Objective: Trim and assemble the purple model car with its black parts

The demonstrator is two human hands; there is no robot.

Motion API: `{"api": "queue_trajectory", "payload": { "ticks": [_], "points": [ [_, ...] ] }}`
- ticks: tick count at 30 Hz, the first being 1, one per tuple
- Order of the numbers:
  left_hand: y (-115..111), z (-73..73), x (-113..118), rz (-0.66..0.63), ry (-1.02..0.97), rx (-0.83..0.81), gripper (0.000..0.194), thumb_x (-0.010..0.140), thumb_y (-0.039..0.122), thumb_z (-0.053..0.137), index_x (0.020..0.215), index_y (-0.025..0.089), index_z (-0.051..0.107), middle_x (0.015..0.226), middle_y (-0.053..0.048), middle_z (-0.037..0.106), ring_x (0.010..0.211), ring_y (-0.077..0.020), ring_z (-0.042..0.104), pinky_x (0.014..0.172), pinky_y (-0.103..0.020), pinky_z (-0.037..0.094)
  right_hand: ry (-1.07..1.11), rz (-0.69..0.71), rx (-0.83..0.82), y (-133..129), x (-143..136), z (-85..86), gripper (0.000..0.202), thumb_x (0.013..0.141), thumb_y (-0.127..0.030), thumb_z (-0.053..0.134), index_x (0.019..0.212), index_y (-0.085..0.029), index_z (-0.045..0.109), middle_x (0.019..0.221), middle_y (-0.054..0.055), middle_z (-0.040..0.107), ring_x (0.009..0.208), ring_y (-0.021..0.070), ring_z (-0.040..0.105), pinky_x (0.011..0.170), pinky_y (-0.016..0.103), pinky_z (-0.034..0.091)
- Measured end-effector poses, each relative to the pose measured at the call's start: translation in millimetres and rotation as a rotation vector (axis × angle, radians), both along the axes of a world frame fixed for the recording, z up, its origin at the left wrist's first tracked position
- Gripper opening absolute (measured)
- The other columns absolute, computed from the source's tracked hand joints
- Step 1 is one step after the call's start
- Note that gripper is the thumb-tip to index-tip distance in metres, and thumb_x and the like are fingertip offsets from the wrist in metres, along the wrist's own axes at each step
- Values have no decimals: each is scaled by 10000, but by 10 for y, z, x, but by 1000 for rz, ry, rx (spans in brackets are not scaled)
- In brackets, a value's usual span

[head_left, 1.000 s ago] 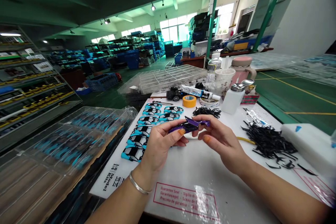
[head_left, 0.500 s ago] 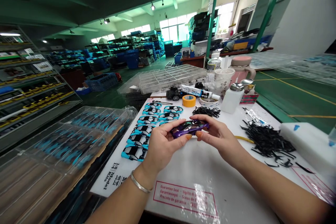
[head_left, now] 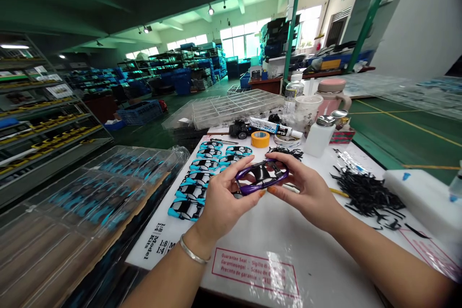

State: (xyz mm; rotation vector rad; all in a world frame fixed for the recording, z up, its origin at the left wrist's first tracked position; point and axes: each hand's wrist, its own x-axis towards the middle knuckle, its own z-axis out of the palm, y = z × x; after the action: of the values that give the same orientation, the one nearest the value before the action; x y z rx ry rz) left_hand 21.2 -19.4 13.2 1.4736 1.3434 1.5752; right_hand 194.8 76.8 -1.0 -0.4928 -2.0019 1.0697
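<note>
Between my two hands, above the white table sheet [head_left: 260, 236], is a purple and black toy car body [head_left: 262, 173]. Its open frame, with gaps through it, faces me. My left hand [head_left: 225, 190] grips its left end, thumb below and fingers above. The right end is pinched by my right hand [head_left: 301, 183] in the same way. Just beyond and left of my left hand, several light-blue and black car bodies [head_left: 191, 187] lie in two rows. Past my right hand there is a small pile of black strips [head_left: 285, 153].
A larger heap of black strips [head_left: 366, 195] lies at right, beside a white foam block [head_left: 426, 197]. Behind stand a yellow tape roll [head_left: 260, 139], a glue tube [head_left: 276, 128], a white pump bottle [head_left: 319, 137] and a pink mug [head_left: 332, 96]. Clear divided trays [head_left: 108, 192] are at left.
The purple car body has been turned in my hands: its smooth side showed before, and now its open, hollow frame faces me. Both hands keep hold and stay nearly in place.
</note>
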Motion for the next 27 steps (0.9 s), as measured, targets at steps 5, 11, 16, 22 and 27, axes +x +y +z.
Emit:
{"api": "queue_trajectory", "payload": {
  "ticks": [5, 11, 16, 22, 27],
  "points": [
    [-12, 8, 0, 5, 155, 88, 547, 762, 92, 741, 1280, 217, 617, 1278, -58, 651, 1160, -226, 633, 948, -283, 575, -30, -89, 186, 10, 24, 17, 425, 857, -380, 725, 1234, -272, 560, 1195, 71, 606, 1010, 241, 607, 794, 366, 572],
    [11, -41, -30, 68, 326, 130, 524, 756, 171, 789, 1250, 243, 628, 1236, -43, 662, 1123, -221, 647, 929, -307, 584, -32, -130, 344, 4, 18, 14, 390, 860, -335, 728, 1207, -260, 565, 1156, 60, 623, 1002, 234, 604, 758, 340, 546],
    [32, -58, -45, 106, 403, 153, 460, 766, 218, 798, 1198, 244, 641, 1215, -38, 658, 1111, -212, 646, 1000, -341, 544, -41, -160, 382, -12, 13, 13, 393, 851, -271, 727, 1203, -252, 555, 1137, 46, 629, 988, 221, 606, 795, 339, 529],
    [47, -65, -69, 107, 435, 242, 422, 760, 194, 794, 1160, 220, 664, 1157, -43, 682, 1063, -207, 664, 977, -348, 559, -56, -171, 429, -10, 11, 5, 407, 841, -308, 746, 1195, -246, 553, 1116, 43, 637, 961, 211, 611, 785, 327, 526],
    [47, -86, -76, 79, 402, 236, 424, 764, 200, 793, 1171, 214, 673, 1177, -66, 682, 1090, -235, 657, 914, -353, 590, -70, -149, 477, 0, 28, 11, 453, 846, -277, 747, 1252, -251, 547, 1154, 45, 634, 1012, 207, 612, 834, 321, 524]
  ]
}}
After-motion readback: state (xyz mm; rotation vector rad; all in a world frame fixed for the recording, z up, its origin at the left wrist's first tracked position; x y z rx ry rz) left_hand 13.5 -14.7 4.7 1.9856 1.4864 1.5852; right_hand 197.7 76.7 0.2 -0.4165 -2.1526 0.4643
